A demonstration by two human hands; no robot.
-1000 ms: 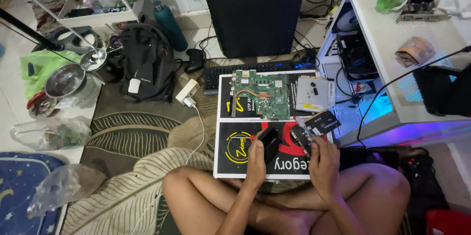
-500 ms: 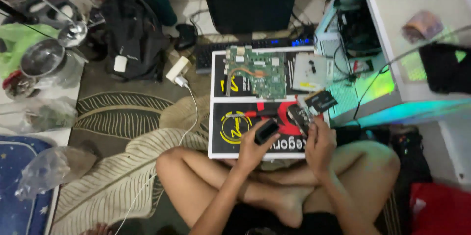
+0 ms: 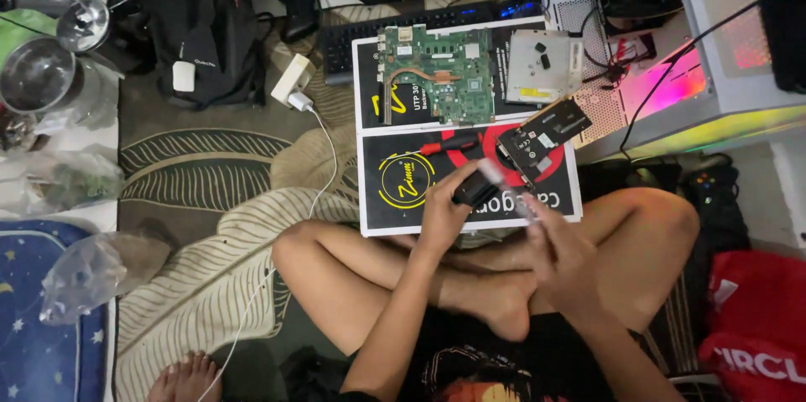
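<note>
I sit cross-legged on the floor over a flat black box (image 3: pixel 395 201) with a yellow ring printed on it. My left hand (image 3: pixel 443 213) grips a small black part (image 3: pixel 475 192) just above the box. My right hand (image 3: pixel 558 242) is blurred beside it, fingers toward the part. A pale streak (image 3: pixel 494 172) runs from those fingers over the part, and what it is stays unclear. A red-handled screwdriver (image 3: pixel 445 146) and a small black circuit card (image 3: pixel 546 132) lie on the box beyond my hands. A green motherboard (image 3: pixel 437 75) rests on the box's far half.
A silver drive (image 3: pixel 544 66) lies beside the motherboard, with a keyboard (image 3: pixel 344 41) behind it. A lit computer case (image 3: pixel 680 83) stands right, a black backpack (image 3: pixel 201 24) and white charger (image 3: pixel 294 83) left. Also nearby are a red bag (image 3: pixel 756 326), a plastic bag (image 3: pixel 92 268) and another person's foot (image 3: pixel 185 377).
The view has tilted down toward my lap. My right hand has pulled back from the circuit card toward my knee, and my left hand has kept hold of the black part.
</note>
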